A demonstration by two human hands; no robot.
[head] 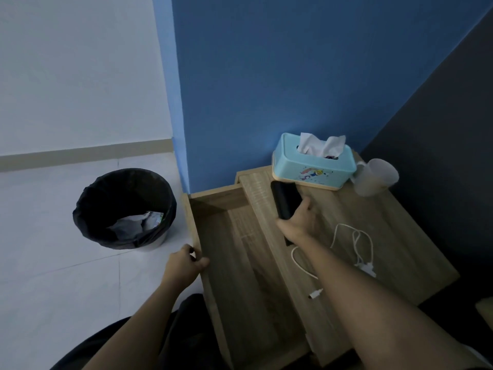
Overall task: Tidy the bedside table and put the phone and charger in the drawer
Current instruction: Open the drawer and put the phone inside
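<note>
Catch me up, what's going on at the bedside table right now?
The person's left hand holds the front edge of the open drawer, which looks empty. The right hand grips the black phone over the tabletop. The white charger lies loose on the table, not yet put away.
</note>
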